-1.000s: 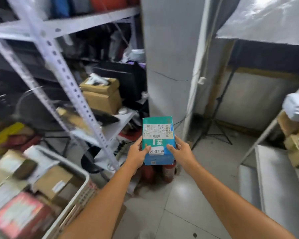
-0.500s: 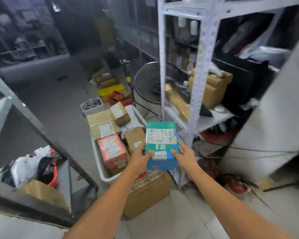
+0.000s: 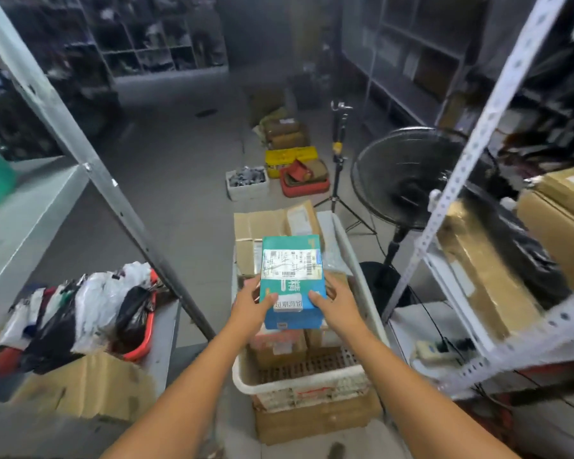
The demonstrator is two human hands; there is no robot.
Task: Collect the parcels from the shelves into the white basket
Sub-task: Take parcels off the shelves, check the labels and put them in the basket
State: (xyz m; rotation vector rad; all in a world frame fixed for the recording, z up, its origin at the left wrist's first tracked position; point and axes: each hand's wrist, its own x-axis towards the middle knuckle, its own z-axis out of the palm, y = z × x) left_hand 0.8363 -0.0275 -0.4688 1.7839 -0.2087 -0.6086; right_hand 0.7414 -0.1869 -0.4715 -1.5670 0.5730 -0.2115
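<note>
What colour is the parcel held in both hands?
The parcel is teal at the top and blue at the bottom, with white labels. Head view.

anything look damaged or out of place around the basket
The cardboard box at lower left is crumpled, its top edge dented and creased. The teal parcel over the white basket looks intact.
</note>
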